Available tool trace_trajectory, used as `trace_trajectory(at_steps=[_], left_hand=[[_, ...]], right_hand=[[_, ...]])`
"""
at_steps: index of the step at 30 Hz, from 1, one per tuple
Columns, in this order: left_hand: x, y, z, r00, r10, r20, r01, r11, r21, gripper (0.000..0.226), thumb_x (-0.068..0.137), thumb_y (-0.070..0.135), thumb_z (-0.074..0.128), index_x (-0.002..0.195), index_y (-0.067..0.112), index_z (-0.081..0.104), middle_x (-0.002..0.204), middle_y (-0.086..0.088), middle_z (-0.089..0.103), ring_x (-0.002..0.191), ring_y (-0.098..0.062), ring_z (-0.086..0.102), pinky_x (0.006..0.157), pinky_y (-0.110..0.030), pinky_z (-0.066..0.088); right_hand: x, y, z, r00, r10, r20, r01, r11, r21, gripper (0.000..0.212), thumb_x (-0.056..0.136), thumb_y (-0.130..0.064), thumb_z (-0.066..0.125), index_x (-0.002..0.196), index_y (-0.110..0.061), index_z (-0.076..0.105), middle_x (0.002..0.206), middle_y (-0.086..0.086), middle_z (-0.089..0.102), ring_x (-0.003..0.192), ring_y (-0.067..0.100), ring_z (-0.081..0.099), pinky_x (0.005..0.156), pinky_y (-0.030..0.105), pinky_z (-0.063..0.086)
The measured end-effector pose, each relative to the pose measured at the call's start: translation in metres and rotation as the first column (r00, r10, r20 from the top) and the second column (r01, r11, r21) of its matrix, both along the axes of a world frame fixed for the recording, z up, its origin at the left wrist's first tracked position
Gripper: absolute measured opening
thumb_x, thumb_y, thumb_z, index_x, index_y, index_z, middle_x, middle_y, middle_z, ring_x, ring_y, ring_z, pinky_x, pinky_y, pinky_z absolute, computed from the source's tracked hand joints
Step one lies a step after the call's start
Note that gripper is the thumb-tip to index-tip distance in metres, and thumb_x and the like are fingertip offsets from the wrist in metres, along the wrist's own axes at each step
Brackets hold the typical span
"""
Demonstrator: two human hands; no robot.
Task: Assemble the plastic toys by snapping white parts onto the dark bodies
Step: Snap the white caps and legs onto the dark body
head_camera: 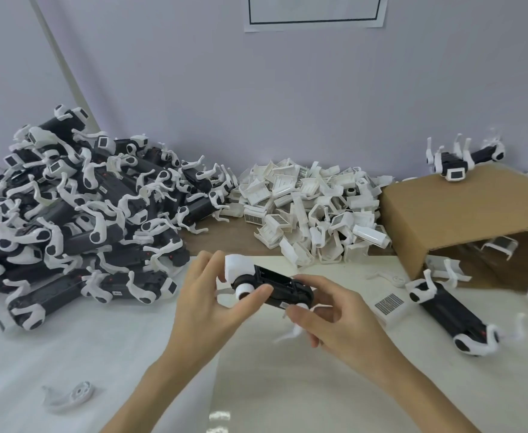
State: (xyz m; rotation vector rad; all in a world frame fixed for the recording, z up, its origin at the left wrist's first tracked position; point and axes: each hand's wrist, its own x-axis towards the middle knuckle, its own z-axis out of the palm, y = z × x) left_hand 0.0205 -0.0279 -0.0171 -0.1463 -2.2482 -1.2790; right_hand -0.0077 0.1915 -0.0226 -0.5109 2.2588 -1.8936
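**Holding one dark body between both hands, above the near table**

Holding the dark body in the air over the white table, we grip it from both ends. Our left hand takes the far-left end: the thumb lies along the near side, by a round white hub, and the fingers curl round behind the white part seated on that end. Our right hand takes the near-right end, index finger over the top edge, thumb under and near, the rest of the fingers curled loosely below. So the body sits between the two sets of fingertips, pinched at each end, its open middle bare to us.

Long axis: runs from far-left to near-right, slightly tilted, white-capped end higher and farther. The open recessed face looks up towards us. A white leg blurs below the right hand; we cannot tell how it is attached.

Around us:
- Left, a big heap of finished toys, dark with white legs.
- Far centre, a pile of loose white parts.
- Right, a cardboard box lying on its side, one toy on top.
- Near right, another toy lying on the table, a white grille piece just beside it.
- Near left, a single white leg piece alone on the table.
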Motion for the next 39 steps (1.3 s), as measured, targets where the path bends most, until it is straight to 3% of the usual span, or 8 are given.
trace_trajectory(at_steps=[6, 10, 14, 19, 23, 29, 33, 39], left_hand=[[0.006, 0.010, 0.011, 0.865, -0.351, 0.357, 0.130, 0.846, 0.517, 0.070, 0.078, 0.076, 0.064, 0.116, 0.017, 0.070, 0.103, -0.030, 0.065, 0.071, -0.028, 0.069, 0.049, -0.036, 0.046], [0.007, 0.020, 0.008, 0.842, -0.395, 0.367, 0.117, 0.799, 0.590, 0.062, 0.088, 0.076, 0.065, 0.108, 0.018, 0.078, 0.102, -0.020, 0.073, 0.065, -0.033, 0.067, 0.047, -0.031, 0.043], [0.007, 0.023, 0.004, 0.846, -0.388, 0.365, 0.083, 0.773, 0.629, 0.057, 0.088, 0.072, 0.063, 0.101, 0.019, 0.079, 0.096, -0.015, 0.074, 0.061, -0.031, 0.062, 0.048, -0.029, 0.041], [0.007, 0.021, 0.008, 0.865, -0.374, 0.334, 0.089, 0.771, 0.631, 0.054, 0.087, 0.070, 0.064, 0.102, 0.020, 0.079, 0.098, -0.018, 0.073, 0.060, -0.030, 0.062, 0.047, -0.027, 0.037], [0.008, 0.023, 0.007, 0.905, -0.305, 0.296, 0.079, 0.805, 0.587, 0.045, 0.085, 0.069, 0.070, 0.100, 0.028, 0.077, 0.078, -0.001, 0.073, 0.056, -0.029, 0.065, 0.044, -0.030, 0.045], [0.017, 0.033, 0.001, 0.993, -0.087, 0.083, 0.055, 0.943, 0.327, 0.048, 0.066, 0.056, 0.085, 0.111, 0.047, 0.072, 0.076, 0.002, 0.071, 0.059, -0.025, 0.064, 0.053, -0.044, 0.061], [0.023, 0.040, -0.002, 0.991, -0.112, -0.069, 0.120, 0.985, 0.126, 0.073, 0.075, 0.075, 0.079, 0.132, 0.029, 0.073, 0.112, 0.010, 0.078, 0.086, -0.014, 0.076, 0.077, -0.038, 0.064], [0.026, 0.050, 0.001, 0.980, -0.140, -0.144, 0.160, 0.977, 0.141, 0.035, 0.091, 0.044, 0.074, 0.123, 0.031, 0.078, 0.132, 0.017, 0.072, 0.098, -0.015, 0.077, 0.078, -0.042, 0.066]], right_hand=[[0.004, -0.005, -0.005, 0.993, -0.115, -0.025, 0.116, 0.991, 0.062, 0.047, 0.083, -0.077, 0.055, 0.089, -0.033, 0.070, 0.094, -0.015, 0.067, 0.079, 0.000, 0.066, 0.069, 0.016, 0.046], [0.001, -0.001, 0.000, 0.991, -0.088, 0.102, 0.098, 0.990, -0.106, 0.057, 0.090, -0.066, 0.051, 0.112, -0.017, 0.069, 0.097, 0.004, 0.079, 0.090, 0.019, 0.078, 0.078, 0.043, 0.063], [0.002, -0.002, 0.001, 0.993, -0.085, 0.087, 0.092, 0.993, -0.075, 0.045, 0.092, -0.066, 0.052, 0.109, -0.030, 0.073, 0.091, 0.005, 0.079, 0.087, 0.021, 0.077, 0.082, 0.057, 0.060], [0.002, -0.004, 0.002, 0.994, -0.092, 0.061, 0.099, 0.989, -0.107, 0.044, 0.087, -0.067, 0.055, 0.110, -0.034, 0.071, 0.089, 0.006, 0.078, 0.079, 0.018, 0.074, 0.078, 0.051, 0.061], [0.003, -0.005, -0.003, 0.998, -0.061, 0.009, 0.062, 0.989, -0.134, 0.044, 0.097, -0.054, 0.046, 0.127, -0.030, 0.066, 0.114, 0.005, 0.073, 0.103, 0.018, 0.074, 0.087, 0.036, 0.062], [0.005, -0.005, -0.012, 0.940, 0.049, -0.336, 0.019, 0.980, 0.198, 0.055, 0.099, -0.023, 0.071, 0.146, -0.042, 0.050, 0.141, -0.025, 0.056, 0.133, -0.002, 0.052, 0.104, 0.014, 0.043], [0.004, -0.002, -0.025, 0.932, 0.108, -0.345, 0.032, 0.926, 0.377, 0.041, 0.102, -0.013, 0.054, 0.133, -0.040, 0.057, 0.117, -0.023, 0.068, 0.112, -0.003, 0.062, 0.093, 0.023, 0.050], [0.008, -0.007, -0.024, 0.900, 0.133, -0.415, 0.001, 0.951, 0.309, 0.034, 0.099, -0.035, 0.036, 0.128, -0.044, 0.052, 0.116, -0.027, 0.065, 0.112, -0.005, 0.063, 0.093, 0.011, 0.046]])
